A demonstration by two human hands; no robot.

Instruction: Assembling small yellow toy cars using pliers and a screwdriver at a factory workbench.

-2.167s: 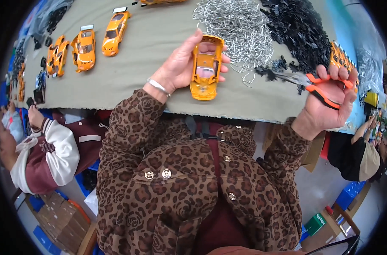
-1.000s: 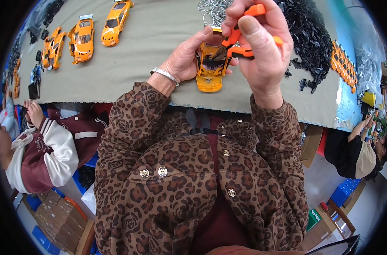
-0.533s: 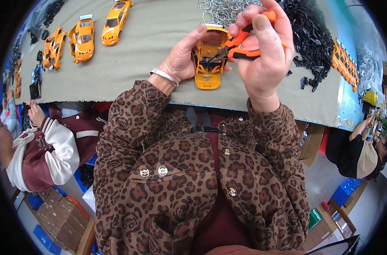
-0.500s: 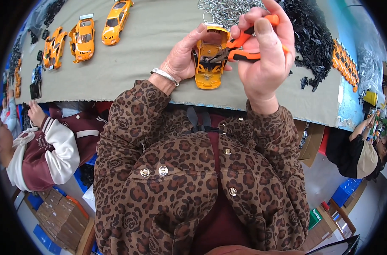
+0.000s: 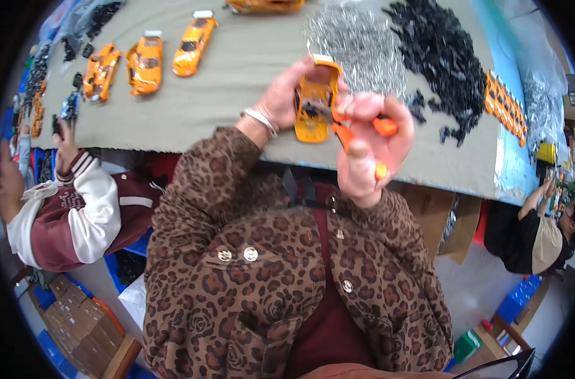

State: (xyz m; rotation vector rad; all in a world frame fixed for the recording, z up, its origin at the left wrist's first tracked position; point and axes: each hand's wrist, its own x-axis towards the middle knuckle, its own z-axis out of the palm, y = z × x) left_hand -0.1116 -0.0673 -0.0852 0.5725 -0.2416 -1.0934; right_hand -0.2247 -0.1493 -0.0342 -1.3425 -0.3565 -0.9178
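In my left hand [image 5: 282, 95] is an orange toy car body [image 5: 311, 131], gripped along its left side with its hollow underside turned up. Black parts and a metal piece show inside it. My right hand [image 5: 379, 136] is wrapped round orange-handled pliers [image 5: 342, 134], whose metal jaws reach into the middle of the car body. Just beyond both hands lies a heap of thin silver metal pieces [image 5: 357, 47].
Three orange car bodies [image 5: 194, 47] stand at the left of the cloth-covered table [image 5: 237, 60]. A pile of black plastic parts [image 5: 445, 63] lies right, beside a row of orange parts [image 5: 505, 107]. Co-workers sit at left [image 5: 79, 215] and right [image 5: 531, 230].
My right hand has turned and come nearer to me with the pliers, their jaws still inside the car body. The view has shifted, and the co-worker's hand at left now touches a dark object.
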